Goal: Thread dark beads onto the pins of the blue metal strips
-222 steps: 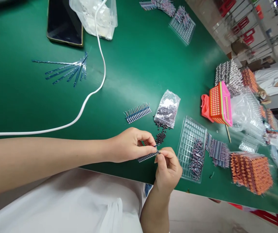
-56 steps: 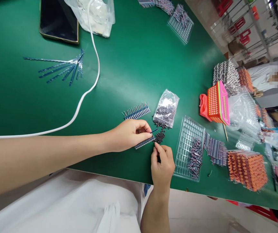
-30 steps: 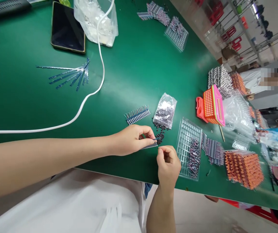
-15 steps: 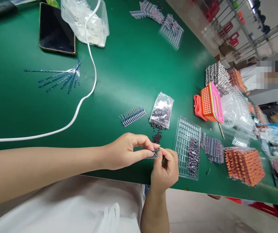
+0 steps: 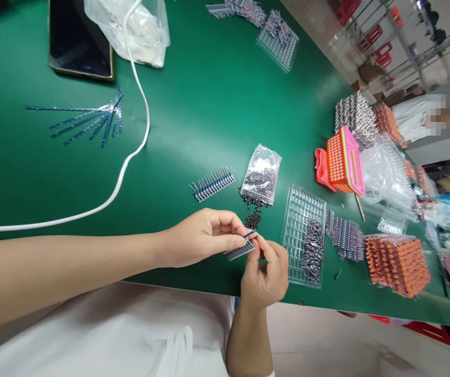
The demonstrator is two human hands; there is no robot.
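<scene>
Between the thumb and fingers of my left hand [image 5: 199,240] is a strip of thin wire pins [image 5: 239,252] with a blue band along it. My right hand [image 5: 265,272] is closed in a pinch at the strip's right end. A tiny dark bead [image 5: 255,238] shows at its fingertips. Just beyond the hands lies a loose pile of dark beads [image 5: 253,220], spilling from a clear plastic bag [image 5: 261,173]. Another strip of pins on a blue band [image 5: 214,184] rests on the green table, left of the bag.
A clear compartment tray [image 5: 293,230] with beaded pins stands right of my hands. Farther right are more strips [image 5: 346,240], orange stacked pieces [image 5: 397,264] and an orange-pink basket [image 5: 342,159]. Leftward lie blue strips [image 5: 99,123], a white cable [image 5: 121,180] and a phone [image 5: 79,42]. A person sits at far right.
My left hand has tilted the strip, so more of its pins show below the fingers. A dark bead is now visible at my right fingertips. The view has shifted slightly.
</scene>
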